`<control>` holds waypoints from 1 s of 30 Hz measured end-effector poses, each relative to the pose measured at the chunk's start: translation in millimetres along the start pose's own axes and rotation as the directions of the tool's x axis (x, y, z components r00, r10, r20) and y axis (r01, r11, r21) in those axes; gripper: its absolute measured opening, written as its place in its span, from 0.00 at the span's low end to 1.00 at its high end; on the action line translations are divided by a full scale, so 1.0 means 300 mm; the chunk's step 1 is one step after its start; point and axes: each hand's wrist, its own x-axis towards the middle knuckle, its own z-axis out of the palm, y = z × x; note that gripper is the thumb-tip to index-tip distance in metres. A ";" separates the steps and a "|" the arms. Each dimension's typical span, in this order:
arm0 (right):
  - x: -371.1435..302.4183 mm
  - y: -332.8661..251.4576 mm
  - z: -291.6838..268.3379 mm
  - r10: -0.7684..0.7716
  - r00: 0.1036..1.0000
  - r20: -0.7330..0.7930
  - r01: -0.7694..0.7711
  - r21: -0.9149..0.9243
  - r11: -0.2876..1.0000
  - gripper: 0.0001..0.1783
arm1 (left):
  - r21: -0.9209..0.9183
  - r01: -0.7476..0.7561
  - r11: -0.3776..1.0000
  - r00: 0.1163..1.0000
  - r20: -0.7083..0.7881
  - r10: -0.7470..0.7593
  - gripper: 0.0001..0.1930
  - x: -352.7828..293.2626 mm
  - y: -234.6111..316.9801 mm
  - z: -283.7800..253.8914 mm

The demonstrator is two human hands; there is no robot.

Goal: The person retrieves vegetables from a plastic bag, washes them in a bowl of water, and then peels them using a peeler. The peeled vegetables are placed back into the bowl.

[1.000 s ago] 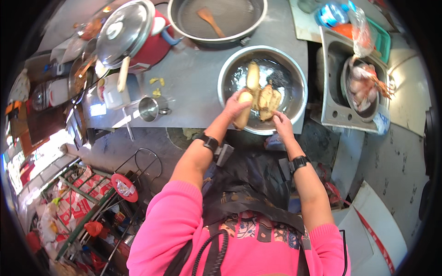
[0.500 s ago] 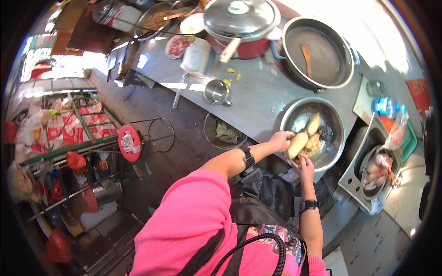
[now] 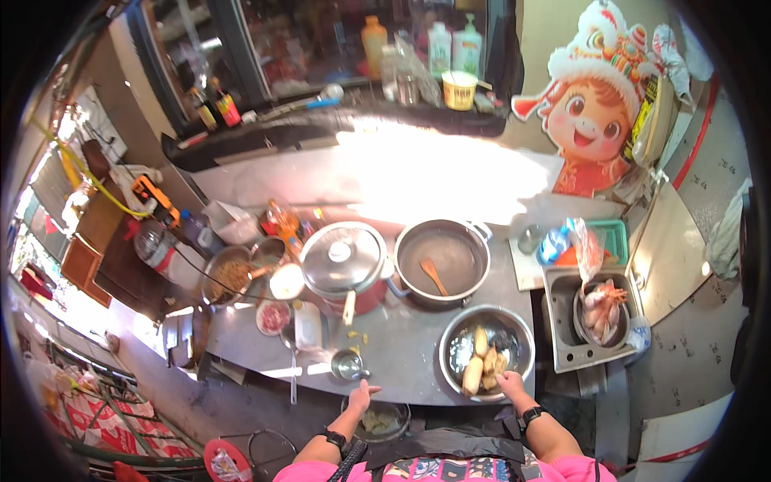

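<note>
A wide metal bowl [image 3: 526, 341] stands near the counter's front edge. In it lie pale, elongated root vegetables [image 3: 472, 374], a knobbly tan root like ginger [image 3: 493, 363] and some dark pieces. My right hand [image 3: 510, 384] is closed at the bowl's near right rim, its fingertips beside the tan root. My left hand [image 3: 363, 394] is apart from the bowl, holding nothing, fingers stretched out. Just beyond it, a small metal cup with a handle [image 3: 348, 364] sits by the counter edge.
Behind stand a lidded red pot [image 3: 344, 257] and a wide pan [image 3: 442, 261] with a wooden spatula [image 3: 434, 275]. Raw meat on a plate [image 3: 274, 318] lies left. To the right, a sink [image 3: 566, 353] holds a basin of poultry [image 3: 604, 312]. A bin [image 3: 385, 422] stands below the counter.
My left hand has left the metal bowl and moved left toward the small cup. My right hand stays at the bowl's near edge. The view has tilted up, showing the window and wall.
</note>
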 end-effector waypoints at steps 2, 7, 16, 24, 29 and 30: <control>0.044 -0.025 -0.012 -0.095 0.994 -0.049 0.091 -0.076 0.993 0.18 | 0.107 -0.080 0.991 0.997 -0.011 0.082 0.26 0.037 0.033 -0.018; 0.126 -0.026 -0.020 -0.333 0.900 -0.280 0.401 0.236 0.885 0.11 | 0.696 -0.481 0.533 0.869 0.296 0.398 0.22 0.167 0.120 0.010; 0.161 0.151 -0.063 0.126 0.976 0.178 -0.195 0.458 0.868 0.11 | 0.282 -0.406 0.870 0.900 -0.044 0.434 0.24 0.155 0.316 0.053; 0.132 0.023 -0.086 -0.141 0.988 0.058 0.105 0.409 0.907 0.16 | -0.051 -0.091 0.995 0.992 0.078 0.095 0.30 0.190 0.286 -0.115; 0.147 -0.140 -0.250 0.013 1.000 0.000 -0.010 0.604 0.797 0.13 | -0.048 -0.252 0.967 0.968 -0.023 0.251 0.29 0.229 0.322 -0.065; 0.156 -0.178 -0.304 0.008 1.000 -0.010 0.000 0.653 0.757 0.12 | -0.011 -0.260 0.966 0.965 -0.044 0.259 0.27 0.221 0.334 -0.049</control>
